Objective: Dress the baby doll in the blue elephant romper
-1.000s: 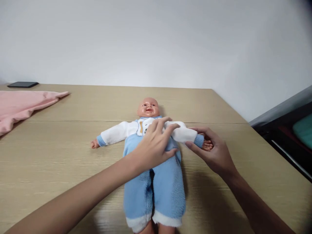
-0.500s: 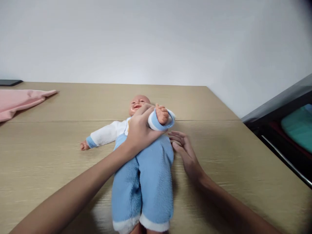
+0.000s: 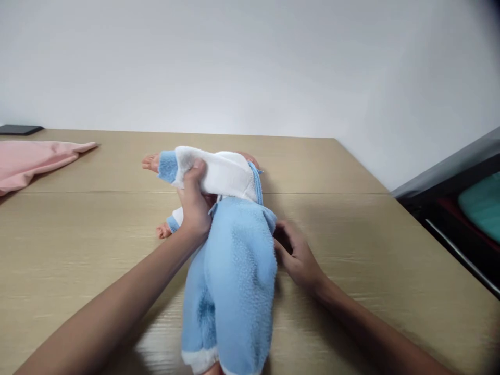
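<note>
A baby doll in a fleecy blue and white outfit lies tilted onto its side on the wooden table, legs toward me. My left hand is closed around the doll's raised white sleeve, its thumb lying over the fabric. The doll's other hand rests low at the left, and its head is mostly hidden behind the raised arm. Along the doll's back, my right hand curls at the edge of the blue cloth; its fingertips are partly hidden there.
A pink cloth lies at the left of the table, with a flat dark object behind it. A pale wall rises at the back. Beyond the table's right edge stands a dark frame with teal fabric.
The doll has been rolled from its back onto its side, its face turned out of sight. My left hand swung its arm leftward; my right hand has closed in at its back.
</note>
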Demonstrator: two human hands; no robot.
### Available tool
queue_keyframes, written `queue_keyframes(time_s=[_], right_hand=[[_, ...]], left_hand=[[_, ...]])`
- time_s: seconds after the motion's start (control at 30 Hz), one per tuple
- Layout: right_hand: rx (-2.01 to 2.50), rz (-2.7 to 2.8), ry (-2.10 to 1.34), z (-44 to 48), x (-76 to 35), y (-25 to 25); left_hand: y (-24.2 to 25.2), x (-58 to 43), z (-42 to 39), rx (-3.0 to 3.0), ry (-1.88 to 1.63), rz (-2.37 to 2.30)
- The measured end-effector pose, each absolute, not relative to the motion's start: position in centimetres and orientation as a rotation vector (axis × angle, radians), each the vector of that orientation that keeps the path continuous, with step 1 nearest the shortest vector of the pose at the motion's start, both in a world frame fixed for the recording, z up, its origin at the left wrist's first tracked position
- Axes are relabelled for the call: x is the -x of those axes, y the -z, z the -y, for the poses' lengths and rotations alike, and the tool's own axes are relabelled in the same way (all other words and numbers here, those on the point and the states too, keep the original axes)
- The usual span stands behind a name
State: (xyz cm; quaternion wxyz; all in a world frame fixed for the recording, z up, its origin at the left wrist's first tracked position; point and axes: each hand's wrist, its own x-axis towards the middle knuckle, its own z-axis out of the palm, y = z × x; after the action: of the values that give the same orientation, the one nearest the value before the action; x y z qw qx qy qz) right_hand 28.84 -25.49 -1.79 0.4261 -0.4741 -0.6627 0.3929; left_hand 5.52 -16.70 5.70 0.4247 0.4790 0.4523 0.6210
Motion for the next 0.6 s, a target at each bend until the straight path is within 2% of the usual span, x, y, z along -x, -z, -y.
queue_keyframes(time_s=[0.1, 0.17, 0.6], right_hand=[[1.205, 1.672, -0.949, 25.6, -28.9, 1.9], [1.211, 1.669, -0.932, 25.7, -28.7, 1.8], [1.199, 1.721, -0.876, 25.7, -28.8, 1.8]], left_hand=[[-6.2, -4.8, 16.8, -0.688, -1.665, -0.943], [-6.3, -4.0, 16.9, -0.574, -1.662, -0.838], [-4.8, 1.0, 18.0, -0.643, -1.793, -0.913]])
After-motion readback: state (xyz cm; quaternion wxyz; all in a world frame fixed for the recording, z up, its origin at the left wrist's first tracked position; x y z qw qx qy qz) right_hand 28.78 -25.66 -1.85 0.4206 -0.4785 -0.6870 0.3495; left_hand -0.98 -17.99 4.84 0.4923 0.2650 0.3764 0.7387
